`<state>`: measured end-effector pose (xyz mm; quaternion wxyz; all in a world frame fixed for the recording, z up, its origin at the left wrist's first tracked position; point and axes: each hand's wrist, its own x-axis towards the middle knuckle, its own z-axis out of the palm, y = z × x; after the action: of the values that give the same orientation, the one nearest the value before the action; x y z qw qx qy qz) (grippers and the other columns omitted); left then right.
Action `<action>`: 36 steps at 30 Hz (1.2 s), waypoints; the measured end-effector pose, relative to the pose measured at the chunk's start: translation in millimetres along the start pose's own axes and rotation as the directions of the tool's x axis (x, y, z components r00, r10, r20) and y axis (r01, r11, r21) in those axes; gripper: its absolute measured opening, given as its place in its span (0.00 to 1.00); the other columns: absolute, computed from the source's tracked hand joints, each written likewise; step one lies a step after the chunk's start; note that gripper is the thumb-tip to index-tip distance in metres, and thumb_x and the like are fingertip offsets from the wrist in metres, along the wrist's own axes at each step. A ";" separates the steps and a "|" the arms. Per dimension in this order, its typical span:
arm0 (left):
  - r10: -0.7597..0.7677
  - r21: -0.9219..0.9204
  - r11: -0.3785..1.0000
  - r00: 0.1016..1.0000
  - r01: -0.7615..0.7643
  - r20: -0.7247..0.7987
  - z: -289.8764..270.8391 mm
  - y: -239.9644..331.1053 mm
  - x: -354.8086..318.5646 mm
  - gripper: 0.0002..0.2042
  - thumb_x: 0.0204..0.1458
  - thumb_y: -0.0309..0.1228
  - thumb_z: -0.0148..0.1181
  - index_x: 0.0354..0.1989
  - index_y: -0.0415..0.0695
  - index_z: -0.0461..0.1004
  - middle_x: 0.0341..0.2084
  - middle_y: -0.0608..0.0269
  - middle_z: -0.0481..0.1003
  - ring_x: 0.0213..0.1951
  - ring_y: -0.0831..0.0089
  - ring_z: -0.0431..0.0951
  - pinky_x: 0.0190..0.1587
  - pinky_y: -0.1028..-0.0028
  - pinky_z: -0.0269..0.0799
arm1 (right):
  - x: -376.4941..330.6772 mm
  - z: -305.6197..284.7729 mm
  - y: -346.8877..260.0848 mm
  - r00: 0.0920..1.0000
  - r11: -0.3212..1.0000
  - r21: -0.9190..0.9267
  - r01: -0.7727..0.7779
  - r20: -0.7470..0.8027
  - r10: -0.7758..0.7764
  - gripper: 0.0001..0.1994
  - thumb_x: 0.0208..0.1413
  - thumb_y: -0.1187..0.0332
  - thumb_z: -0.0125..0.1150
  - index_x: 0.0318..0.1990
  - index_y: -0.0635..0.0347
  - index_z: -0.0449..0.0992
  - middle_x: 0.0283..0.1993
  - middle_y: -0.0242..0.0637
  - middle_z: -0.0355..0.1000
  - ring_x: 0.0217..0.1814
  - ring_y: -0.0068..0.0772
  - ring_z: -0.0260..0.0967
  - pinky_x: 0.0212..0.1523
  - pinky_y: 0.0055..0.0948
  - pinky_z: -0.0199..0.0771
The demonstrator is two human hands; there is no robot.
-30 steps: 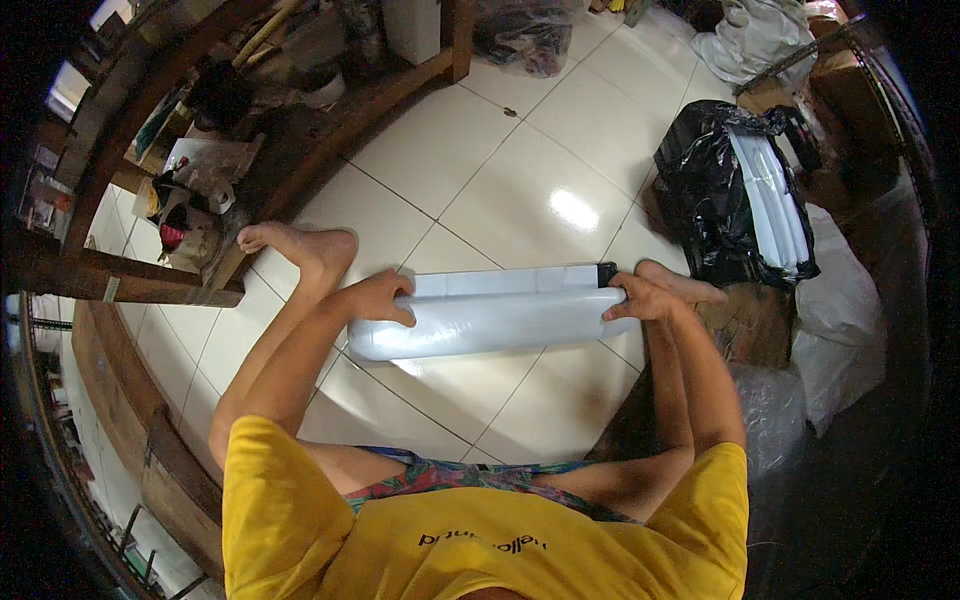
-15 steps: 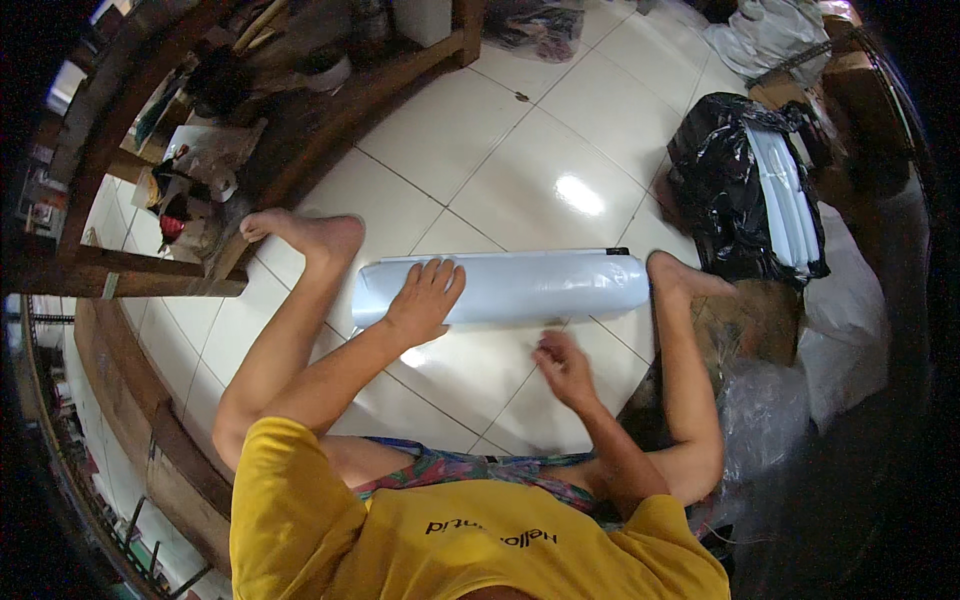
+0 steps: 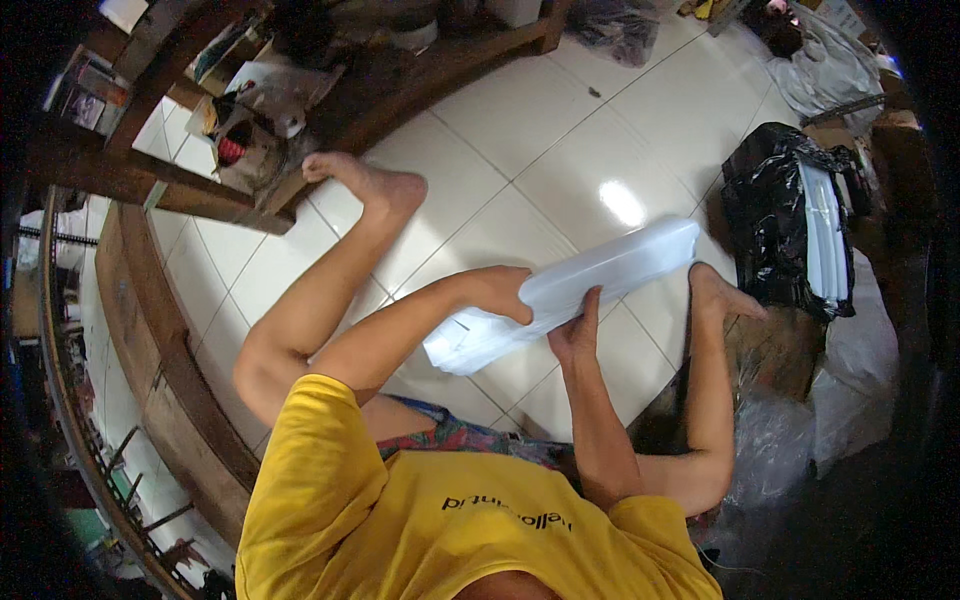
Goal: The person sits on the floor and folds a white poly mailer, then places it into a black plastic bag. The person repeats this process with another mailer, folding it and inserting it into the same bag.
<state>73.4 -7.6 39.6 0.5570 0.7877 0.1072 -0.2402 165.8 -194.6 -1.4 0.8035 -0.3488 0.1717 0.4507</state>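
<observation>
Swung aslant since the earlier frame: pale roll (image 3: 625, 258), left of the black bag (image 3: 762, 215), one end toward it. Left hand (image 3: 503, 293) clasped the half away from the bag; right hand (image 3: 577, 332) held mid-length, fingers hidden. Judged light, soft, slick; best cupped beneath both halves.
</observation>
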 end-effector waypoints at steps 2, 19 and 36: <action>-0.092 -0.032 0.995 0.996 0.091 -0.017 9.5 22.1 -12.9 0.39 0.37 0.44 0.68 0.59 0.37 0.68 0.47 0.43 0.78 0.49 0.51 0.79 0.53 0.62 0.74 | -5.5 -0.2 -0.9 0.999 0.999 0.005 0.034 -0.031 -0.034 0.37 0.59 0.43 0.63 0.68 0.56 0.61 0.64 0.40 0.67 0.66 0.45 0.65 0.69 0.48 0.64; 0.397 0.007 0.890 0.769 -0.455 -0.500 52.5 124.3 -194.3 0.27 0.45 0.30 0.72 0.55 0.39 0.72 0.46 0.54 0.72 0.49 0.62 0.72 0.53 0.66 0.68 | -26.9 63.4 -114.3 0.879 0.918 -0.116 0.379 0.357 -0.317 0.32 0.67 0.40 0.45 0.62 0.61 0.66 0.52 0.43 0.74 0.51 0.40 0.74 0.51 0.42 0.79; 0.654 0.467 0.755 0.582 -0.461 -0.483 63.8 142.6 -203.8 0.14 0.45 0.23 0.69 0.42 0.40 0.76 0.39 0.57 0.74 0.41 0.56 0.75 0.43 0.65 0.74 | -64.2 85.7 -122.2 0.921 0.927 -0.137 0.350 0.230 -0.314 0.33 0.65 0.41 0.50 0.62 0.63 0.68 0.53 0.42 0.74 0.52 0.38 0.74 0.53 0.38 0.77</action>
<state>-56.4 -97.6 242.1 0.4138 0.8860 -0.0085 0.2092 231.3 -214.9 145.9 0.8479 -0.3940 -0.0136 0.3544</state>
